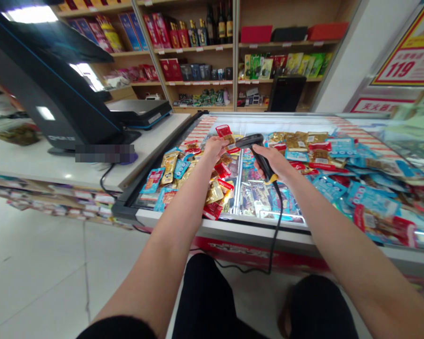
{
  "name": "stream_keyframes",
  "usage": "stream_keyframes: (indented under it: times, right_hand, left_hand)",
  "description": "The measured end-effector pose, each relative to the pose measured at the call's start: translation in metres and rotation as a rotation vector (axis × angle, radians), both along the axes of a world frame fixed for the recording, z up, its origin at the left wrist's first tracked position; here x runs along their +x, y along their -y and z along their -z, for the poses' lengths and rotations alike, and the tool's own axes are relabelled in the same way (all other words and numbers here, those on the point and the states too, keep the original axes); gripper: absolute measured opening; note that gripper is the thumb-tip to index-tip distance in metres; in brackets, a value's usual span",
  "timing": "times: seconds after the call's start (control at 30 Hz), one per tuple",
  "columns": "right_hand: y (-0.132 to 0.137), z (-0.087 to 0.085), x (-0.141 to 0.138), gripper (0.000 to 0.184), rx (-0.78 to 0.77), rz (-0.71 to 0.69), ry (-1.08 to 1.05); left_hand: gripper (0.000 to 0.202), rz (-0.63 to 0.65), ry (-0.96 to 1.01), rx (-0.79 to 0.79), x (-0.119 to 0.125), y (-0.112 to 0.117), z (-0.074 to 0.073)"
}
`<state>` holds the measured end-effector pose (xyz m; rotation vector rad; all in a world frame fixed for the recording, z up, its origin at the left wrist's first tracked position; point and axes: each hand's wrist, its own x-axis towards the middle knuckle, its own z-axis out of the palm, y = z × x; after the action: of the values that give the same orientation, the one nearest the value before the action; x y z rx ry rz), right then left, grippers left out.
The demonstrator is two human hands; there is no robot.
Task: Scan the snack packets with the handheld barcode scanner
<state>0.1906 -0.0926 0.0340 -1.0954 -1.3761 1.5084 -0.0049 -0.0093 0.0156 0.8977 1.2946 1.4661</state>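
Over freezer, left fingers pinch snack packet, right fingers clench barcode scanner.

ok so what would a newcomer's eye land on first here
Two hands stretch over a glass-topped display case: the right hand grips a black corded scanner, the left hand pinches a red packet. Bright snack packets fill the case, and a red-and-yellow 119 sign stands out top right.

Bright, even shop light falls from overhead, throwing white glare on the freezer glass and shiny packets, with hardly any shadow; shelves bow toward the edges, and one patch is pixelated
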Motion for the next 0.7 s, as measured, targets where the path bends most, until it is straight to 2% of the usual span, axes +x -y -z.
stream_keyframes:
  times: [0.1, 0.3, 0.7]
  right_hand:
    - [-0.0025, 0.0029, 0.0009, 0.031, 0.006, -0.015, -0.007]
    - [-0.0050, 0.0062, 0.0024, 0.036, 0.017, -0.035, -0.010]
    - [-0.0017, 0.0020, 0.0006, 0.033, -0.001, -0.047, -0.019]
  left_hand:
    - [0.027, 0.014, 0.062, 0.004, -0.0003, -0.0012, 0.0005]
    - [0.026, 0.010, 0.044, -0.008, -0.0007, 0.0012, -0.0001]
    - [0.022, -0.012, 0.015, -0.002, -0.0015, 0.0010, 0.0004]
